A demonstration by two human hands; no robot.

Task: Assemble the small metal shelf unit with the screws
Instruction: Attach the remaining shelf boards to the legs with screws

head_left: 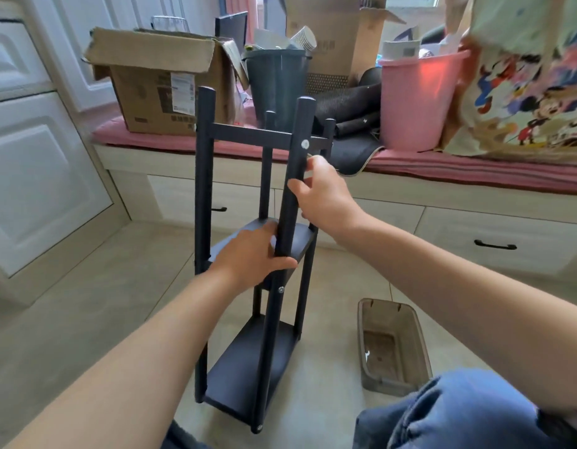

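Observation:
A black metal shelf unit [202, 196] stands upright on the tiled floor in front of me, with four round posts, a bottom shelf, a middle shelf and a top frame. Silver screw heads show on the near right post: one at the top frame [305, 144], one below the middle shelf [281, 289]. My left hand [251, 257] grips the near right post at the middle shelf. Higher up the same post, my right hand [322, 196] has its fingers curled round it and seems to hold a small metal tool, mostly hidden.
A brown translucent plastic box [394, 345] lies on the floor to the right, near my knee [459, 413]. Behind the shelf a window bench holds a cardboard box [157, 82], a dark bin [277, 85], a pink bucket [416, 98] and a printed bag [527, 79]. White cabinets [31, 157] stand left.

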